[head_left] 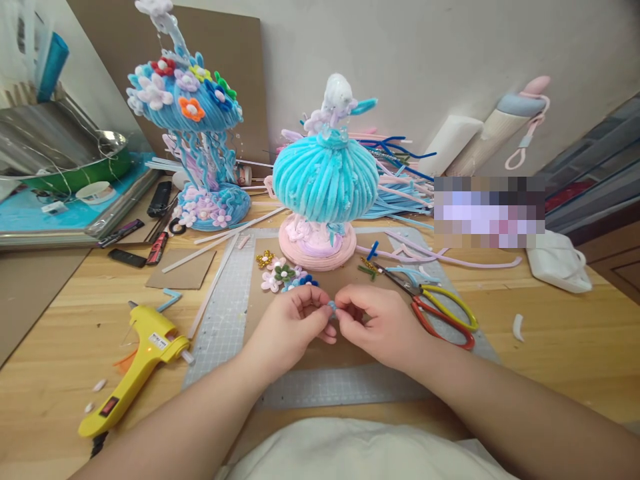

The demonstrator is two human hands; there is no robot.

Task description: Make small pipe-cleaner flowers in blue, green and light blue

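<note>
My left hand (pixel 295 323) and my right hand (pixel 377 323) meet over the brown board, fingers closed. Both pinch a small light-blue pipe cleaner piece (pixel 332 307) between their fingertips; its shape is mostly hidden. Just beyond my left hand lie several pipe cleaner flowers, among them a gold one (pixel 265 259), a green one (pixel 285 272) and a pale pink one (pixel 271 281). Behind them stands a turquoise pipe cleaner lamp-like model (pixel 326 177) on a round pink base (pixel 317 250). Scissors (pixel 440 310) with one yellow and one red handle lie by my right hand.
A yellow glue gun (pixel 145 360) rests at the left. Behind it stands a blue jellyfish-like model (pixel 187 107) covered with flowers. Pipe cleaners (pixel 400 200) are heaped at the back. A cutting mat (pixel 290 393) lies under the brown board. A white case (pixel 557 260) sits at the right.
</note>
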